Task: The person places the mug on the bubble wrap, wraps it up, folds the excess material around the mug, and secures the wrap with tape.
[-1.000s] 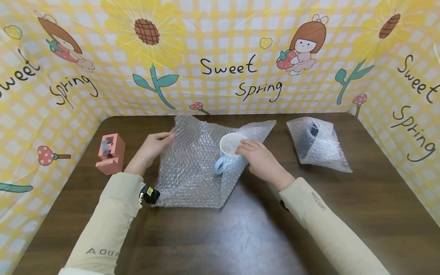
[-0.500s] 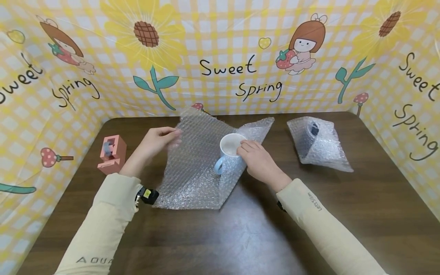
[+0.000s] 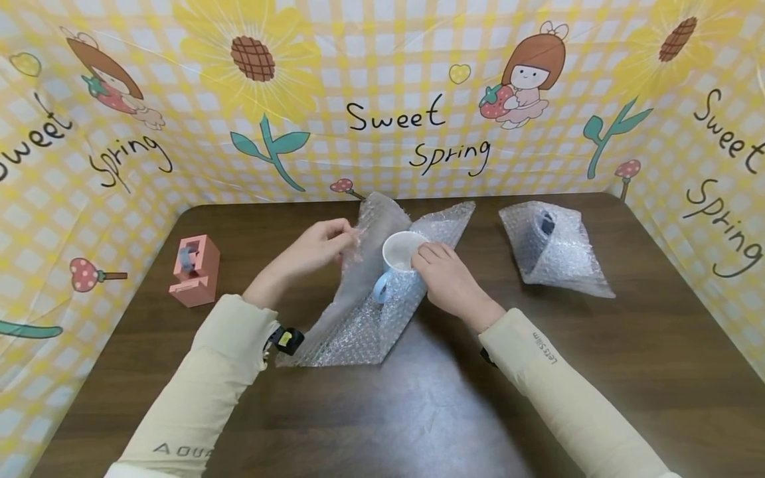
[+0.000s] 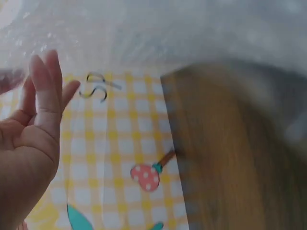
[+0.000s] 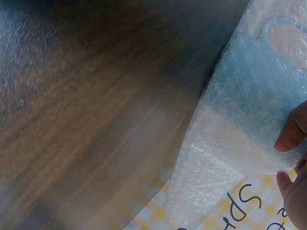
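Since half a second ago, the left hand [image 3: 313, 251] has moved in toward the cup [image 3: 399, 248] and brought the left side of the wrap [image 3: 337, 335] up with it. The right hand [image 3: 448, 279] and the cup look to be in the same spot. I think the wrapping is only part done: the right side of the wrap is up against the cup, but the left side is not on it yet, and the handle [image 3: 380, 287] and the top still show. The tape [image 3: 197, 271] stands far off on the left, with no hand on it. A pack [image 3: 564, 255] in the same kind of wrap sits on the right. The cup stands upright on the wrap, between the two hands, touching the right one and apart from the left one. The left hand pinches the edge of the lifted side. The right hand grips the cup at its rim, holding the wrap there too.
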### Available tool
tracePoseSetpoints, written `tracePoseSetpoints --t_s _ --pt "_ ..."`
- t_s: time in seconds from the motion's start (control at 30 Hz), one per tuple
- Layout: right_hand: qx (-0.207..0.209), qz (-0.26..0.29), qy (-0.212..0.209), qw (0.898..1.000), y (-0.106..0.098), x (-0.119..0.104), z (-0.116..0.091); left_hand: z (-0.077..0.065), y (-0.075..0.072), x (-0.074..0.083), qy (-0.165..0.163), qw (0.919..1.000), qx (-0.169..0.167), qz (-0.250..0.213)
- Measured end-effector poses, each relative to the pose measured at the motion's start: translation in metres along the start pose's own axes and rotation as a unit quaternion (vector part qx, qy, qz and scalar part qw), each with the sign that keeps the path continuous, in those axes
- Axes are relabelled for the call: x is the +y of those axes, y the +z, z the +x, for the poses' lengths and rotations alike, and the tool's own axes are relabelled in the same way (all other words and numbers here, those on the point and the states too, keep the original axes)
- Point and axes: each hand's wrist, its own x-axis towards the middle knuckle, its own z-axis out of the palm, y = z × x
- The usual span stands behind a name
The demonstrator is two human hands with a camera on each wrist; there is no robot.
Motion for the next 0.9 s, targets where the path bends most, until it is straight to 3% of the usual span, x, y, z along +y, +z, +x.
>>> tracePoseSetpoints --t_s 0.17,0.27,0.4,0.6,0.77,0.9 --pt "0.006 0.001 -0.005 1.000 0.001 -0.001 0.001 0.008 0.018 0.004 -0.016 0.9984 -0.022 -0.049" --pt "0.003 0.002 -0.006 1.000 0.001 -0.001 0.001 0.010 0.027 0.005 -0.015 0.9987 -0.023 -0.044" --pt "-0.006 0.001 0.000 1.000 0.000 -0.001 0.000 0.012 0.038 0.007 0.001 0.9994 -0.003 0.034" --pt "-0.011 0.004 0.005 1.000 -0.001 -0.002 0.000 0.013 0.053 0.011 0.012 0.9885 -0.005 0.151" --pt "-0.017 0.004 0.008 1.000 -0.001 -0.003 0.000 0.017 0.061 0.016 0.025 0.9666 -0.019 0.254" --pt "-0.049 0.003 0.026 0.998 -0.003 -0.005 0.000 0.018 0.063 0.016 0.029 0.9534 -0.014 0.300"
